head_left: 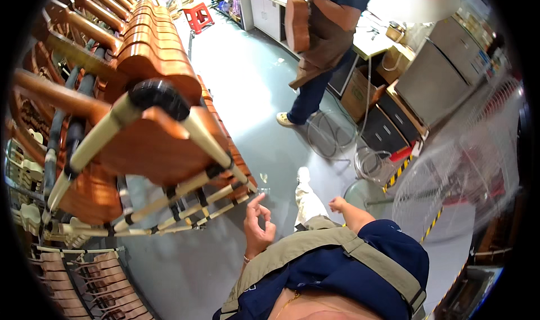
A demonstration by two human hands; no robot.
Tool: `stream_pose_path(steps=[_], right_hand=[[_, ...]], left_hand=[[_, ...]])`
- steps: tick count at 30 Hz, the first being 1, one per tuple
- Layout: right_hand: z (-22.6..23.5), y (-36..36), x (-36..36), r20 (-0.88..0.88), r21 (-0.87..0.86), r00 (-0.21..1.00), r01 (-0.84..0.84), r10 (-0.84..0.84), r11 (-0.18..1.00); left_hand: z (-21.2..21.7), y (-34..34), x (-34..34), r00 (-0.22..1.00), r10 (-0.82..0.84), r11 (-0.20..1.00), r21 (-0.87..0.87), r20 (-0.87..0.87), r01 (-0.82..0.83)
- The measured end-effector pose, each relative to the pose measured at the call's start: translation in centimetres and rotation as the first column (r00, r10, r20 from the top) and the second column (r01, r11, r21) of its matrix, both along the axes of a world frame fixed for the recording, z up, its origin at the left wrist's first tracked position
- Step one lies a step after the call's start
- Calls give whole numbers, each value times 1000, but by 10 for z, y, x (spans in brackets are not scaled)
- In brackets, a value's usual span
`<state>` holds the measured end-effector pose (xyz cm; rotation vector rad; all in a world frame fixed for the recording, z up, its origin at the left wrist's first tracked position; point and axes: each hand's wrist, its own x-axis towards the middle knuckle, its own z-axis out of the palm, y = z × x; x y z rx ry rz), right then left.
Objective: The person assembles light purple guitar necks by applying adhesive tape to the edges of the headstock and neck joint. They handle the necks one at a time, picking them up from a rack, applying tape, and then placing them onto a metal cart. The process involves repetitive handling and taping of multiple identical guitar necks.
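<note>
My left hand is raised in front of my body, its index finger stretched out and the others loosely bent, holding nothing. It is nearest to the corner of a rack of cream tubes with black joints, apart from it. My right hand hangs out to the right above the floor, fingers curled in, with nothing visible in it. Upright in the rack at the left stands a row of glossy orange-brown ukulele-like instruments, packed side by side with necks pointing outward.
Ahead, another person holds a brown wooden instrument body beside a workbench. A large fan stands at my right, near coiled clear hoses and dark drawers. A red stool is far off. Lower left, another rack holds wooden pieces.
</note>
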<state>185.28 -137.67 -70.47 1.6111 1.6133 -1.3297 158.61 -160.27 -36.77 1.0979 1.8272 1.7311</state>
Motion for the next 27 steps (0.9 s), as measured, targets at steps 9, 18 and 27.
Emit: stream_pose_path(steps=[9,18,27], right_hand=[[-49,227,-108,-28,130,962,-267,272,955],[22,390,-353,-150,406,846,-420,512,812],[75,516,-600,-428,70,733,-557,529,828]], left_hand=[[-20,237,-116,970,226,974,-31,88,-224],[-13,364,-243,897,384,904,109,219,-414],[-9,532,-471,895,406,884,170,183,-435]])
